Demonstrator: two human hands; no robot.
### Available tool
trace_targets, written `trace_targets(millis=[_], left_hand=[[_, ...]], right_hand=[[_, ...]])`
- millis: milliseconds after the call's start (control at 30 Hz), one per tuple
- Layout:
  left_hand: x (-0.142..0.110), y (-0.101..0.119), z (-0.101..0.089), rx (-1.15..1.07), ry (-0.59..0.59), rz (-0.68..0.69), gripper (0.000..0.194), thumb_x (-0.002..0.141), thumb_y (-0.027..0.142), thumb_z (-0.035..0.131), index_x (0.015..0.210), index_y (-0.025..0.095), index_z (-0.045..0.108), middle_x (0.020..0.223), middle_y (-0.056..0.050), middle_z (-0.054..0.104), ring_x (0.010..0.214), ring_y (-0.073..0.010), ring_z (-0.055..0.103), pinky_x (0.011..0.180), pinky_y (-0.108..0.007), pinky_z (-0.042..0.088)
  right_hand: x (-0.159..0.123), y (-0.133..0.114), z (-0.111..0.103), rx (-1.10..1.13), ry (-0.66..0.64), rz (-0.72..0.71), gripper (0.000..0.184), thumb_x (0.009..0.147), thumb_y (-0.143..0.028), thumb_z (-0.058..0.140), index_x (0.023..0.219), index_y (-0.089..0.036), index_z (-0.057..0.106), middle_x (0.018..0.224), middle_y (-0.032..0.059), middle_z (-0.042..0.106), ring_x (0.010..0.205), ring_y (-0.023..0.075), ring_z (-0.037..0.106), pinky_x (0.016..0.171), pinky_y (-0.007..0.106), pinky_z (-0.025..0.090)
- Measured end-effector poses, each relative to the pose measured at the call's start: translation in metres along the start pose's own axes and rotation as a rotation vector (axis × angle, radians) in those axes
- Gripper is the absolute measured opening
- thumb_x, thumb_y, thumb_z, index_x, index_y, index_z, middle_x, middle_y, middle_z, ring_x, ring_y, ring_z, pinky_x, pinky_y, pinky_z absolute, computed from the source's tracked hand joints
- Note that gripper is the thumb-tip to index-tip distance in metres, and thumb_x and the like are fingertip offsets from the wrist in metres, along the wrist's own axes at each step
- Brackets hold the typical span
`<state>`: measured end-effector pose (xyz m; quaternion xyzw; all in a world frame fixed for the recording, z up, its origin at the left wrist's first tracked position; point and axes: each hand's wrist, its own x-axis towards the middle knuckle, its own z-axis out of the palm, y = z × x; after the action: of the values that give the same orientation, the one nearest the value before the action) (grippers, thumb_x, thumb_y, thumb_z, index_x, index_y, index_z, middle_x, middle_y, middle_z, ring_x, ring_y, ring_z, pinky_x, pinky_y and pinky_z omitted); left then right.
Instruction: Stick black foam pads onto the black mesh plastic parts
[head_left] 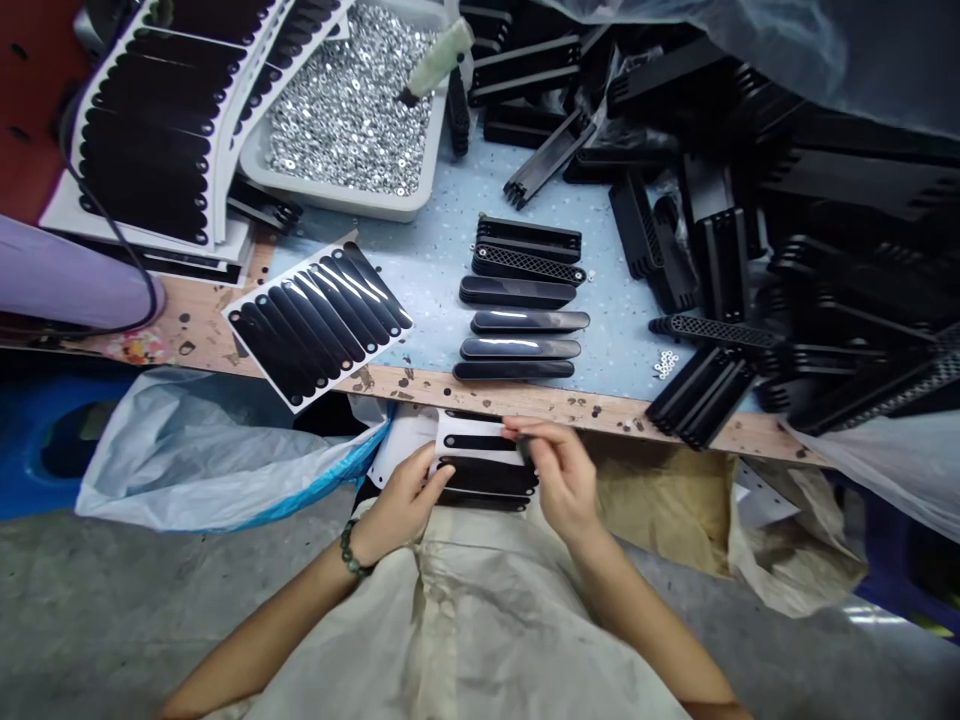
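Note:
On my lap, below the bench edge, lies a white sheet of black adhesive strips (pixel 484 475). My left hand (pixel 405 492) grips its left side, thumb on top. At the sheet's right side my right hand (pixel 559 470) is closed, pinching the end of a black strip (pixel 525 448); the fingers partly hide it. White backing shows between the upper strips. On the bench just ahead, several long black plastic pieces lie in a column, among them a glossy piece (pixel 525 321) and a piece with a textured face (pixel 529 264).
A white tray of small metal nuts (pixel 345 110) stands at the back left, with a sticker sheet (pixel 319 320) nearer me. Stacked sheets (pixel 150 130) lie far left. Black plastic parts (pixel 720 250) heap up on the right. An open plastic bag (pixel 217 460) hangs below the bench.

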<state>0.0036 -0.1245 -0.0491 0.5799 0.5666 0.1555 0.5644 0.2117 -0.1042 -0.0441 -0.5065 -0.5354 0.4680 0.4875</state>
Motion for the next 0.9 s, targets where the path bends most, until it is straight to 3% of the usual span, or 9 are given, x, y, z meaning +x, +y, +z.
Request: trace_targets(millis=[100,167,233,300,400,500,633,900], left_hand=[[-0.003,0.001,-0.017,0.193,-0.114,-0.059,0.03,0.093,0.042,0.043,0.099,0.018,0.06,0.084,-0.004,0.062,0.075,-0.0152,0.057,0.071,-0.024,0.045],[-0.004,0.012,-0.041,0.36,-0.186,-0.048,0.03,0.089,0.046,0.05,0.092,0.02,0.063,0.084,-0.003,0.064,0.075,-0.016,0.059,0.069,-0.024,0.044],[0.002,0.032,-0.07,0.419,-0.106,-0.034,0.03,0.088,0.047,0.051,0.097,0.022,0.064,0.087,-0.002,0.066,0.075,-0.015,0.061,0.067,-0.023,0.044],[0.02,0.057,-0.095,0.397,0.065,0.036,0.028,0.091,0.042,0.047,0.102,0.022,0.063,0.09,-0.002,0.065,0.078,-0.0144,0.06,0.069,-0.023,0.045],[0.073,0.089,-0.117,0.253,0.239,0.21,0.029,0.093,0.037,0.044,0.111,0.021,0.06,0.108,-0.005,0.061,0.095,-0.0154,0.06,0.082,-0.025,0.048],[0.139,0.106,-0.121,0.198,0.281,0.322,0.032,0.092,0.033,0.046,0.119,0.02,0.057,0.118,-0.008,0.056,0.1,-0.0161,0.059,0.083,-0.027,0.05],[0.196,0.11,-0.117,0.151,0.178,0.315,0.033,0.086,0.025,0.052,0.117,0.015,0.06,0.116,-0.009,0.06,0.094,-0.0164,0.062,0.086,-0.031,0.05],[0.215,0.097,-0.116,-0.289,-0.038,0.152,0.039,0.079,0.029,0.062,0.113,0.011,0.062,0.109,-0.011,0.066,0.091,-0.0182,0.065,0.087,-0.034,0.05]], right_hand=[[0.022,-0.007,-0.022,0.108,0.161,0.063,0.012,0.096,-0.025,0.043,0.101,-0.023,0.054,0.089,0.0038,0.066,0.079,0.0156,0.065,0.071,0.032,0.054],[0.047,-0.015,-0.039,0.034,0.173,0.015,0.011,0.094,-0.027,0.048,0.101,-0.022,0.056,0.09,0.0049,0.065,0.083,0.0163,0.064,0.072,0.032,0.054],[0.08,-0.025,-0.052,-0.106,0.138,-0.091,0.012,0.091,-0.027,0.054,0.101,-0.022,0.059,0.096,0.0057,0.063,0.09,0.0174,0.062,0.079,0.034,0.052],[0.118,-0.033,-0.057,-0.26,0.084,-0.223,0.012,0.088,-0.025,0.059,0.1,-0.023,0.061,0.098,0.0049,0.062,0.093,0.0177,0.06,0.083,0.034,0.05],[0.171,-0.035,-0.047,-0.473,-0.019,-0.373,0.01,0.087,-0.022,0.06,0.097,-0.022,0.062,0.094,0.0038,0.064,0.089,0.0175,0.06,0.08,0.033,0.049],[0.207,-0.027,-0.028,-0.64,-0.137,-0.437,0.009,0.087,-0.022,0.06,0.096,-0.021,0.063,0.093,0.0039,0.066,0.089,0.0196,0.06,0.082,0.036,0.047],[0.227,-0.012,-0.01,-0.757,-0.255,-0.428,0.01,0.088,-0.021,0.059,0.096,-0.019,0.064,0.097,0.0049,0.067,0.093,0.0213,0.059,0.085,0.036,0.046],[0.231,-0.007,-0.002,-0.894,-0.297,-0.45,0.014,0.091,-0.023,0.055,0.096,-0.017,0.066,0.096,0.0069,0.067,0.091,0.022,0.056,0.08,0.035,0.046]])
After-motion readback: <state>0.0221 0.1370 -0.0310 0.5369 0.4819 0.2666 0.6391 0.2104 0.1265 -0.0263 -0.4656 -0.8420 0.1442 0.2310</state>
